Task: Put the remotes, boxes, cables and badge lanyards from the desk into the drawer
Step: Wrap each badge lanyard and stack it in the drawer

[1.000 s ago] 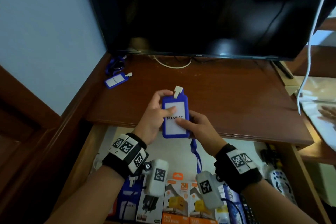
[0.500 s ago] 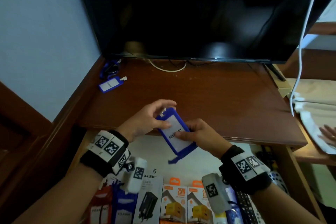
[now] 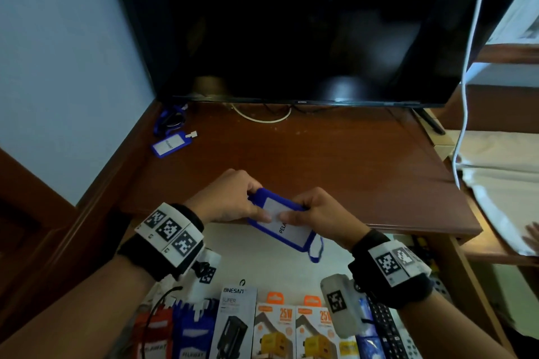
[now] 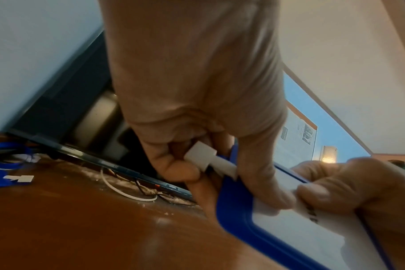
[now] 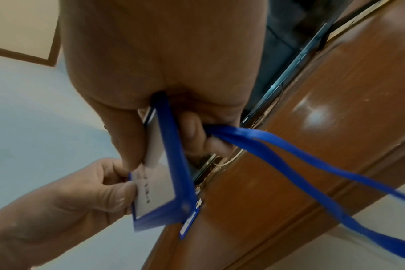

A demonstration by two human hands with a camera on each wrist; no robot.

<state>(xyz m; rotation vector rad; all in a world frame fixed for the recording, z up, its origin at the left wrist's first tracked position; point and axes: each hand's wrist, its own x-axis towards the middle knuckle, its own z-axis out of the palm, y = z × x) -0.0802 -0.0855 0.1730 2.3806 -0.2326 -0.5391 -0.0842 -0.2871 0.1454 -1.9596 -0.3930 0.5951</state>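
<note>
In the drawer (image 3: 280, 262) nearest me, boxes (image 3: 274, 329), two badges (image 3: 186, 335) and a remote (image 3: 385, 329) lie in a row along its front edge; bare liner shows behind them.

Above that liner, at the desk's (image 3: 335, 166) front edge, I hold a blue badge (image 3: 287, 230) tilted, with both hands pinching it. My left hand (image 3: 230, 198) grips its far end, thumb on the white card, fingers curled by the white clip (image 4: 204, 155). My right hand (image 3: 318, 213) pinches the middle, thumb on the face, fingers behind, with the strap (image 5: 301, 155) trapped under those fingers and trailing loose below.

Recommended handling: gather the slack strap behind the badge before lowering, lay it flat on the bare liner behind the row, and keep the loop off the desk's edge, where I judge it could snag.

Farther back, near the desk's far left corner, a second badge (image 3: 169, 144) with bunched strap awaits collection. A monitor (image 3: 306, 26) stands along the far edge.
</note>
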